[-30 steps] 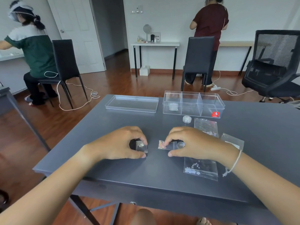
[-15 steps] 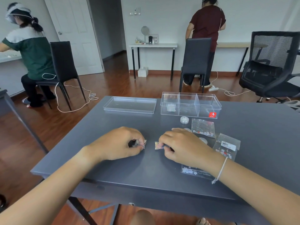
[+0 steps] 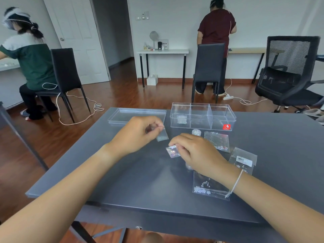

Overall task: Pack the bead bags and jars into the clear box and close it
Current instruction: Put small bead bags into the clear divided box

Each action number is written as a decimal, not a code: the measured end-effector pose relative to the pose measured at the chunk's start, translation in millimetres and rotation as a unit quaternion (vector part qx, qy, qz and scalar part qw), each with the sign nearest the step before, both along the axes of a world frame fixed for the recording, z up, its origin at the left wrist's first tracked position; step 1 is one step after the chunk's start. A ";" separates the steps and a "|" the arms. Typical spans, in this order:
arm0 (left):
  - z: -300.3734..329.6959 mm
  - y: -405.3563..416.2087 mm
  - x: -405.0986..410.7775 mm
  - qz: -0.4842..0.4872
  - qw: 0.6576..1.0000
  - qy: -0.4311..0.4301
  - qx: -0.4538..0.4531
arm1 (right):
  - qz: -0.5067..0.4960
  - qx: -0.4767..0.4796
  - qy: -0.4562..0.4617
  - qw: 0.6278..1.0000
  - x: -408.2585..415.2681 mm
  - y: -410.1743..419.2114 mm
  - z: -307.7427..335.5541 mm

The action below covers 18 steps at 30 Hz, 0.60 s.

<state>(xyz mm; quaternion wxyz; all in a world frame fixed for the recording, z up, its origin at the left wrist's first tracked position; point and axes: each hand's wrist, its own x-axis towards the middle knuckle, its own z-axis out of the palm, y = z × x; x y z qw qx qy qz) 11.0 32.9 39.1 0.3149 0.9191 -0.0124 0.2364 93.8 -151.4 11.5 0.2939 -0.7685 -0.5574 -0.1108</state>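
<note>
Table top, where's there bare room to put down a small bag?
The table is bare along its near left, under the left hand and forearm, back to the box lid. The far right, beyond the labelled bag, is bare too. It is crowded around the right hand: bags and a small jar before the clear box.

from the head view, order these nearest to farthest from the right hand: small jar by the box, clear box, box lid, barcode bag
1. small jar, just beyond the right hand
2. barcode bag, to its right
3. clear box, farther back
4. box lid, far left, past the left hand
</note>
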 end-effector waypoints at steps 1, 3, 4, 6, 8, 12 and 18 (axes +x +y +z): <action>2.4 -0.4 6.7 0.001 1.000 -0.007 -0.008 | -0.003 0.012 0.026 1.000 1.9 -1.2 1.1; 7.1 -0.8 21.4 0.002 1.000 -0.020 -0.015 | -0.013 0.035 0.083 0.996 7.7 -3.5 3.5; 9.0 -0.6 29.2 0.002 1.000 -0.027 -0.015 | -0.016 0.052 0.115 0.992 10.9 -4.5 4.7; 12.0 1.1 45.8 0.006 0.999 -0.037 -0.019 | -0.024 0.096 0.176 0.979 17.7 -6.6 7.3; 14.6 3.8 62.1 0.019 0.998 -0.049 -0.032 | -0.041 0.129 0.225 0.965 24.3 -8.8 11.1; 17.4 8.6 96.1 0.032 0.996 -0.056 -0.064 | -0.068 0.150 0.293 0.942 39.8 -13.1 17.2; 13.7 15.8 132.3 0.042 0.996 -0.033 -0.069 | -0.063 0.149 0.319 0.934 54.0 -22.7 20.0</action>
